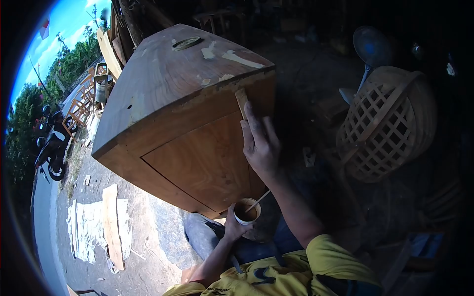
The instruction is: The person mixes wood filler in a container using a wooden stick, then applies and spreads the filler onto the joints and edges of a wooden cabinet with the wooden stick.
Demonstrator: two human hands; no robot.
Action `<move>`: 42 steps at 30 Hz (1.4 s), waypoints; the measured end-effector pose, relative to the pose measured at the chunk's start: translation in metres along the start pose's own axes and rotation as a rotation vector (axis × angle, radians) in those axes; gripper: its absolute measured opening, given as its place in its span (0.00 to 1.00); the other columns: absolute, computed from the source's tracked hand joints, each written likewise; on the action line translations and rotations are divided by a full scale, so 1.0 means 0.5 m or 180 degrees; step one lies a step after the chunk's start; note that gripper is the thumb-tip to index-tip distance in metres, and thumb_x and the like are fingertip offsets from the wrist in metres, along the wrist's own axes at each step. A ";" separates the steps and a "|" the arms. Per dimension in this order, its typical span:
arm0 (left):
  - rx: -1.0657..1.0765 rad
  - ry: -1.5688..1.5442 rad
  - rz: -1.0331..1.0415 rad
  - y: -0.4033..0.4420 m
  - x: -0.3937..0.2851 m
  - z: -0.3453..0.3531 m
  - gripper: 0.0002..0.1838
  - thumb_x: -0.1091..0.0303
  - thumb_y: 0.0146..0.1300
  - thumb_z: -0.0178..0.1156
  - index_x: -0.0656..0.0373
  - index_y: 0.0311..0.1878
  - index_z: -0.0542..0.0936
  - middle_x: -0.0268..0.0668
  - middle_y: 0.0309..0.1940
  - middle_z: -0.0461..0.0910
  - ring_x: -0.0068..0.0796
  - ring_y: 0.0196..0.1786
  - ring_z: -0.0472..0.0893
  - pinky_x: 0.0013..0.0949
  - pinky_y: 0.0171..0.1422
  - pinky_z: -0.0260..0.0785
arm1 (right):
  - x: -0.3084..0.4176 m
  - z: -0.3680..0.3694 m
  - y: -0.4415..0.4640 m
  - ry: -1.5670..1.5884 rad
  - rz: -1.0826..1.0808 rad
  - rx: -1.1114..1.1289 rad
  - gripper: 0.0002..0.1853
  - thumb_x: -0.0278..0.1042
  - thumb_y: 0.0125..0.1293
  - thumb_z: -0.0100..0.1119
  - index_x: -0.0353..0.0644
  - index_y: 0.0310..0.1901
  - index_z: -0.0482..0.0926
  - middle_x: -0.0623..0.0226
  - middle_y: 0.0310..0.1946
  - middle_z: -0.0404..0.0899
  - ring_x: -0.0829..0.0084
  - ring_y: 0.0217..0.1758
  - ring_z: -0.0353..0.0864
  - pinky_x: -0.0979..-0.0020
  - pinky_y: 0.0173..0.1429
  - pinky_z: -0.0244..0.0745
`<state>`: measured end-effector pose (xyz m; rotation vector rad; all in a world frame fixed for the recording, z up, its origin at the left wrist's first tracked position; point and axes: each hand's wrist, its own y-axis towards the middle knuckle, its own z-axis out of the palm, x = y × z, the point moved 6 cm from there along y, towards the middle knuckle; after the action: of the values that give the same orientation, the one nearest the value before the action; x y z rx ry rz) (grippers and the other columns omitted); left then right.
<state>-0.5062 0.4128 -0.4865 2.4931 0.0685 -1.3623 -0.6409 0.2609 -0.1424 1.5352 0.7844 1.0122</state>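
Note:
A large wooden cabinet (197,158) fills the middle, with pale filler patches along its top and upper edge. My right hand (260,143) pinches a small flat wooden piece (241,102), whose far end touches the cabinet's face just below that edge. Lower down, my left hand (236,227) is wrapped around a white cup (247,211) holding brown paste, and a thin stick (257,201) leans out of it. On the cabinet's top lies a round lid-like object (187,43).
A woven wooden basket-like frame (380,123) and a fan (371,45) stand at the right. White cloth (84,229) with a plank (112,227) lies on the ground at the left. Chairs (81,106) and a motorcycle (53,148) are farther off.

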 end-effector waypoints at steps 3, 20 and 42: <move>0.0025 -0.0112 0.0011 0.002 0.015 0.008 0.61 0.54 0.42 0.93 0.61 0.76 0.68 0.49 0.66 0.78 0.48 0.71 0.81 0.48 0.77 0.74 | 0.023 -0.030 -0.024 -0.0271 0.0366 0.0280 0.30 0.26 0.76 0.71 0.45 0.78 0.80 0.60 0.35 0.78 0.60 0.31 0.84 0.58 0.33 0.81; 0.0186 -0.0025 -0.0101 0.000 0.015 0.006 0.69 0.49 0.41 0.92 0.64 0.82 0.61 0.51 0.71 0.75 0.51 0.76 0.78 0.51 0.81 0.72 | 0.032 -0.056 0.004 -0.0220 0.0429 0.0463 0.29 0.27 0.77 0.70 0.47 0.78 0.80 0.62 0.31 0.76 0.65 0.26 0.81 0.60 0.31 0.80; 0.0213 -0.0281 -0.0029 0.002 -0.001 0.004 0.68 0.55 0.42 0.91 0.64 0.82 0.60 0.51 0.72 0.73 0.50 0.77 0.76 0.50 0.82 0.70 | 0.029 -0.072 -0.008 -0.0172 0.0657 0.0698 0.26 0.23 0.76 0.70 0.44 0.74 0.83 0.59 0.31 0.78 0.61 0.27 0.81 0.59 0.32 0.79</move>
<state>-0.5080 0.4115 -0.4868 2.4855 0.0157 -1.5001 -0.6674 0.2895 -0.1414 1.8545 0.7282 1.0564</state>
